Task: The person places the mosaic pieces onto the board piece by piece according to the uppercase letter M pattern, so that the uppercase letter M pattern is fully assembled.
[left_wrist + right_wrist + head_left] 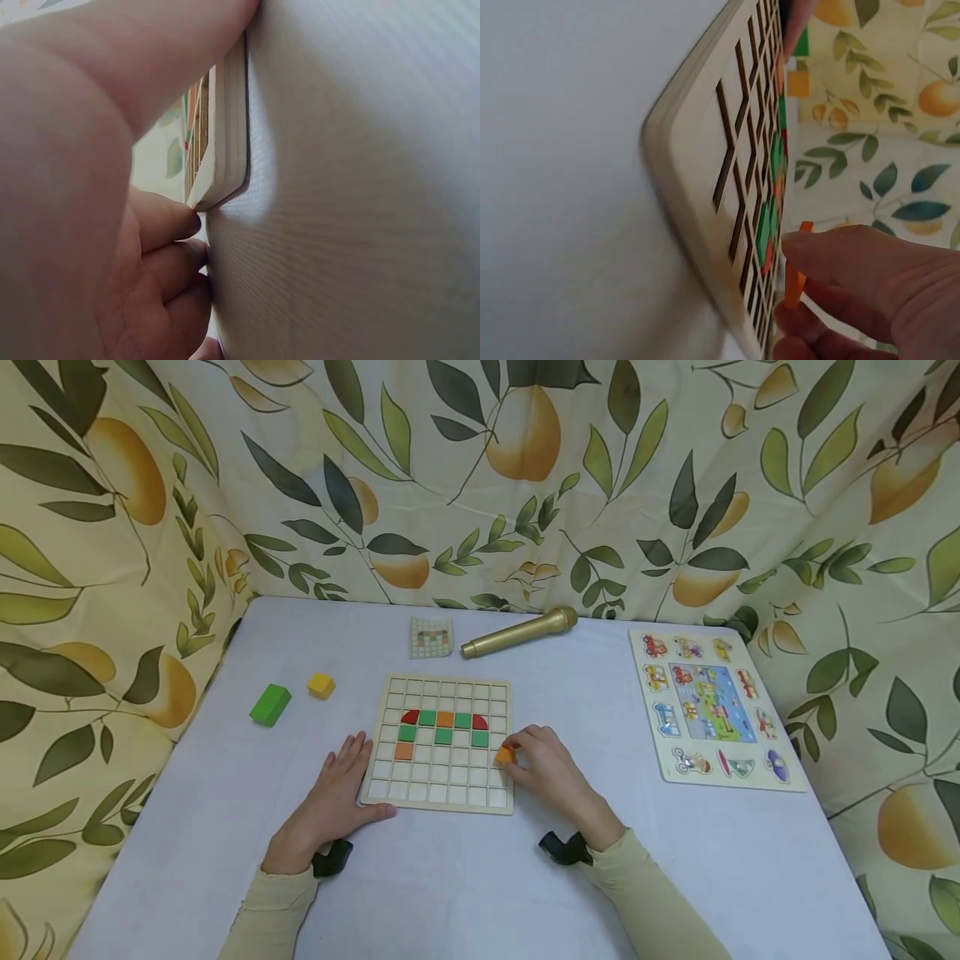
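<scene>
A wooden grid board [438,795] lies on the white table, with red, green and orange tiles set in some of its squares. My left hand [335,795] rests at the board's left edge, thumb along the near left corner; in the left wrist view its fingers and thumb [150,52] touch the board's side. Between thumb and fingers my right hand [551,774] pinches an orange tile [796,274], held just over the board's right edge. Along the board's left part sits another orange tile [403,751], below a green tile [407,733].
A green block [270,705] and a yellow block [321,686] lie left of the board. Behind it are a small pattern card [431,638] and a gold microphone [519,632]. A vehicle picture puzzle [716,710] lies at the right. Patterned cloth [465,527] hangs behind the table.
</scene>
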`<state>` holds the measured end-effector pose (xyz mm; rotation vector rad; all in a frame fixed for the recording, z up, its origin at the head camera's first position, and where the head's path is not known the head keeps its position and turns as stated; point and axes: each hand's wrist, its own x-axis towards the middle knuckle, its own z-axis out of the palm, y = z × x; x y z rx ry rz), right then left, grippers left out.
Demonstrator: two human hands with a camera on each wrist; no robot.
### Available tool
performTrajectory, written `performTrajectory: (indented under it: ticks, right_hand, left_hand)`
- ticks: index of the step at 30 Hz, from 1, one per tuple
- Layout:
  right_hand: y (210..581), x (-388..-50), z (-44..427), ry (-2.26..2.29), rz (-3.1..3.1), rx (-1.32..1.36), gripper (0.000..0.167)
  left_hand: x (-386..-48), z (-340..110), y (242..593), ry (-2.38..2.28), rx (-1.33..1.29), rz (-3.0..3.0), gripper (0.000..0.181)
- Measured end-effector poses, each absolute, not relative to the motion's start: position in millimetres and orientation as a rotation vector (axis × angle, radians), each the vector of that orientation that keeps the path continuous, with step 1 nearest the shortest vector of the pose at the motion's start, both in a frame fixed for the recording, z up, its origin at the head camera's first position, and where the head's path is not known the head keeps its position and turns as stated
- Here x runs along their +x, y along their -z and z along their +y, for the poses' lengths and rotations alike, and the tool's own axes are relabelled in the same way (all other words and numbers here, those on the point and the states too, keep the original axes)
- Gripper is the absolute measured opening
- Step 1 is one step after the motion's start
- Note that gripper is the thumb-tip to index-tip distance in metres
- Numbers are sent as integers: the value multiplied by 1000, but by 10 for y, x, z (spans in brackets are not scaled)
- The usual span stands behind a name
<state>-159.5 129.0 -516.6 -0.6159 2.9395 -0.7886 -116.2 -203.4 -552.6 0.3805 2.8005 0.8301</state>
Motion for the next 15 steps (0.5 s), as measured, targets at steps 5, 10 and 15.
performTrajectory:
  ticks: [5,10,15]
  right_hand:
    - [5128,-1647,1126,743,2869,-725,22]
    - [5124,-1669,1051,706,2840,-773,20]
    - [5147,-1679,1020,671,2829,-781,20]
  left_hand:
    - [-1160,-2026,5530,-831,381,2798,112]
    - [-1164,-2023,5538,-821,391,2797,112]
    - [-1166,-2025,5534,-821,396,2797,112]
